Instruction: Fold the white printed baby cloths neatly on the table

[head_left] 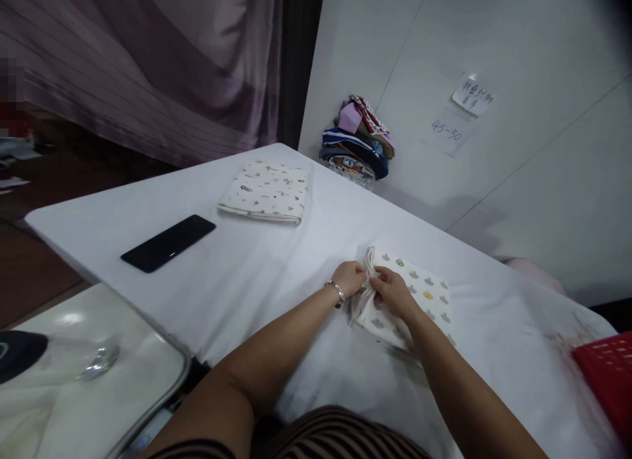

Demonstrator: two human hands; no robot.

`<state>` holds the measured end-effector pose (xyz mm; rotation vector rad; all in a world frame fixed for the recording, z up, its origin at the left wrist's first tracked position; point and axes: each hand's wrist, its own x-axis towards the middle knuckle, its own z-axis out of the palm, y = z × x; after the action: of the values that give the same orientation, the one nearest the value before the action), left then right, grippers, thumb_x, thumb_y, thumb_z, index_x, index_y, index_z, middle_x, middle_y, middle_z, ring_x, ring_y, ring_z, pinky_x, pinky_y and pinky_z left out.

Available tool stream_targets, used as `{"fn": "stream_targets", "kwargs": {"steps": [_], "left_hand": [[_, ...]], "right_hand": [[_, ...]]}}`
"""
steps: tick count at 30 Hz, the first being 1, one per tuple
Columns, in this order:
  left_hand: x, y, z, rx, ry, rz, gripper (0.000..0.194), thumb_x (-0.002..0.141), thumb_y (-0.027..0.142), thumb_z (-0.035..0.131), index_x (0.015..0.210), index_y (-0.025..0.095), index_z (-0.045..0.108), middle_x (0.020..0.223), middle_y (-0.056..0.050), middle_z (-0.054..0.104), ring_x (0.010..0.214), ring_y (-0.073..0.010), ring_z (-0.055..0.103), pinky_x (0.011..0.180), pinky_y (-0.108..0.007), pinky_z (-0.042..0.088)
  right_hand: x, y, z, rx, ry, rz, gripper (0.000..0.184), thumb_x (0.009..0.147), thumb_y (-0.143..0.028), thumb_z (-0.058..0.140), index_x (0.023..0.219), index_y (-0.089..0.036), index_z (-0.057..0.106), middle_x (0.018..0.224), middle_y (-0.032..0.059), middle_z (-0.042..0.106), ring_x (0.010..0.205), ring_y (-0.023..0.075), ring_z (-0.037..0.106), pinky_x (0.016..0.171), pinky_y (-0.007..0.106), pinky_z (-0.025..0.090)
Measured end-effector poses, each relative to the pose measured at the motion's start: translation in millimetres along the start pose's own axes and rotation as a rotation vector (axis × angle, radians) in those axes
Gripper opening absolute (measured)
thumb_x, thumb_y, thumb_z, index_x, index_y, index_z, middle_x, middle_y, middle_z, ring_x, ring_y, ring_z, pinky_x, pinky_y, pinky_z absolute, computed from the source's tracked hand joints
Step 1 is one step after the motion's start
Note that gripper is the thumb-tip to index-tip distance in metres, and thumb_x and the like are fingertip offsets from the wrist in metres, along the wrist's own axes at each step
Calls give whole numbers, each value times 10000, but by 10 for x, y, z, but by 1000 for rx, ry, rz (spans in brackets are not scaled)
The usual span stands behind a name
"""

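A white cloth with grey, green and yellow prints [428, 294] lies folded on the white-covered table [276, 294], in front of me. Its left edge stands up in gathered layers between my hands. My left hand [349, 277], with a bracelet at the wrist, pinches those layers from the left. From the other side my right hand [392, 292] grips the same edge with thumb and fingers. Part of the cloth is hidden under my right hand and forearm. Farther back, a second folded cloth with small dark prints [269, 190] lies flat, apart from both hands.
A black phone [168, 243] lies at the table's left. Folded clothes [355, 143] are stacked against the wall beyond the far edge. A red perforated basket [605, 373] is at right. Lower left stands a pale glossy surface [123, 347]. A purple curtain [197, 64] hangs behind.
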<state>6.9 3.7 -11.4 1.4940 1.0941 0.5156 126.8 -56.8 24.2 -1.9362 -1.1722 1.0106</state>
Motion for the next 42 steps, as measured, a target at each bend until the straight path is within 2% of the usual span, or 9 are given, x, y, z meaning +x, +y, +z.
{"fn": "stream_targets", "kwargs": {"steps": [5, 9, 12, 15, 19, 22, 27, 34, 42], "left_hand": [[-33, 64, -53, 157, 72, 53, 205, 742, 216, 549, 894, 171, 678, 747, -28, 690, 678, -140, 622, 632, -219, 451], [-51, 100, -67, 194, 49, 88, 305, 790, 419, 522, 814, 168, 694, 770, -47, 695, 751, -171, 622, 658, -240, 444], [-50, 83, -61, 222, 26, 73, 407, 735, 532, 565, 859, 162, 682, 800, -49, 692, 760, -183, 614, 636, -241, 433], [-35, 41, -50, 227, -8, 69, 417, 712, 538, 582, 885, 167, 665, 786, -31, 677, 721, -168, 599, 598, -231, 413], [-7, 1, -32, 248, -37, 88, 285, 710, 436, 589, 819, 181, 655, 704, 6, 638, 652, -143, 562, 542, -221, 374], [-2, 0, -22, 262, -28, 95, 247, 718, 411, 569, 770, 180, 641, 660, 17, 610, 623, -135, 541, 516, -221, 348], [-55, 31, -18, 284, 6, 92, 220, 728, 399, 554, 772, 196, 627, 681, 15, 619, 622, -134, 544, 519, -227, 328], [-134, 78, -19, 348, 58, 135, 236, 740, 401, 554, 844, 207, 639, 786, -18, 658, 725, -175, 589, 542, -243, 328], [-141, 96, -27, 346, 35, 128, 260, 748, 410, 554, 892, 213, 643, 837, -30, 671, 784, -188, 602, 594, -246, 366]], "right_hand": [[-10, 74, 2, 58, -12, -21, 505, 707, -223, 550, 1194, -105, 494, 621, -34, 540, 474, 111, 543, 470, 238, 483], [-68, 54, 0, 74, -46, -77, 406, 674, -239, 546, 1064, -133, 570, 644, -25, 545, 532, 112, 537, 506, 238, 472], [-160, -25, -13, 101, -87, -100, 317, 637, -223, 521, 933, -146, 607, 653, -19, 544, 585, 108, 522, 511, 212, 439], [-243, -75, -41, 165, -111, -61, 334, 601, -227, 515, 910, -149, 617, 695, -1, 578, 629, 112, 531, 527, 204, 422], [-208, -37, -87, 207, -101, -13, 389, 592, -275, 525, 950, -148, 609, 814, 46, 635, 666, 130, 571, 515, 212, 411], [-29, -20, -143, 65, 0, -53, 325, 644, -309, 508, 913, -146, 590, 691, 26, 623, 567, 124, 549, 471, 216, 380], [335, -181, -250, -440, 146, -156, 227, 757, -334, 478, 849, -166, 600, 563, -7, 595, 525, 119, 544, 532, 220, 391], [557, -401, -174, -919, 153, -42, 300, 794, -381, 485, 923, -142, 613, 754, 83, 678, 712, 164, 612, 595, 231, 390], [636, -520, -114, -1100, 99, 3, 326, 757, -292, 521, 1020, -116, 599, 1012, 173, 655, 911, 250, 624, 697, 291, 445]]}}
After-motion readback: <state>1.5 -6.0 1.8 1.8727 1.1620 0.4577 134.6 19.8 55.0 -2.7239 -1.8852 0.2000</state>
